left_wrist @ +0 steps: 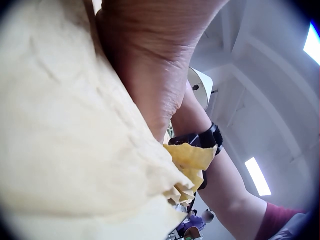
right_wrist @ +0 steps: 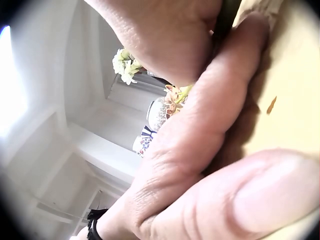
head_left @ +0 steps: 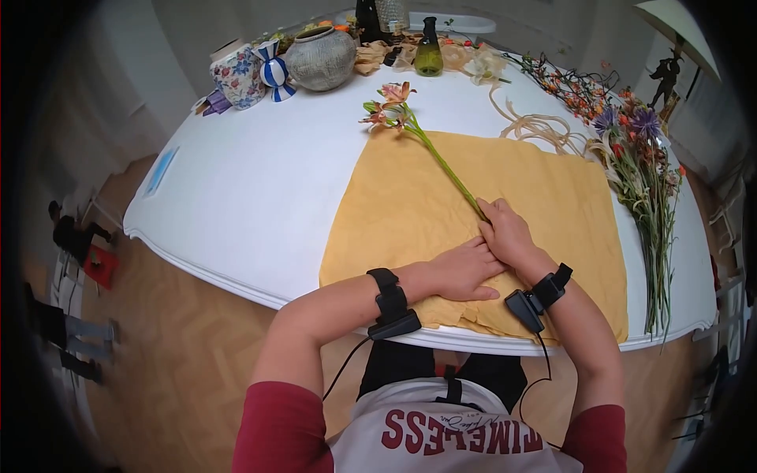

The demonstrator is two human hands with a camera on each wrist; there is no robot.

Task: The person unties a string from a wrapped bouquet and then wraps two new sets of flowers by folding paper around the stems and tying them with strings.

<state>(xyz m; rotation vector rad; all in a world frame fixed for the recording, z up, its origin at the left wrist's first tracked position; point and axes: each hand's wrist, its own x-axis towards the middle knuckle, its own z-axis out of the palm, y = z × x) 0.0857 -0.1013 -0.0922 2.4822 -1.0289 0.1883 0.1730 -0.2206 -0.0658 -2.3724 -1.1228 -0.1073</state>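
Note:
A cut flower with pinkish-orange blossoms (head_left: 394, 102) and a long green stem (head_left: 445, 167) lies diagonally across a large yellow sheet (head_left: 552, 185). The stem's lower end is gripped by my right hand (head_left: 509, 234). Just below, my left hand (head_left: 469, 272) lies palm down on the sheet, its fingers extended up against the right hand. The right wrist view shows the stem (right_wrist: 228, 17) running under the right palm, with the left thumb (right_wrist: 270, 195) in the foreground. In the left wrist view, the heel of the left hand (left_wrist: 150, 65) presses on the sheet.
Vases, including a grey pot (head_left: 322, 59) and a green glass bottle (head_left: 428, 51), stand along the table's far side. On the right are beige ribbon (head_left: 544, 130), a bundle of long-stemmed flowers (head_left: 650, 205) and a lamp (head_left: 686, 35). A blue packet (head_left: 162, 171) lies at left.

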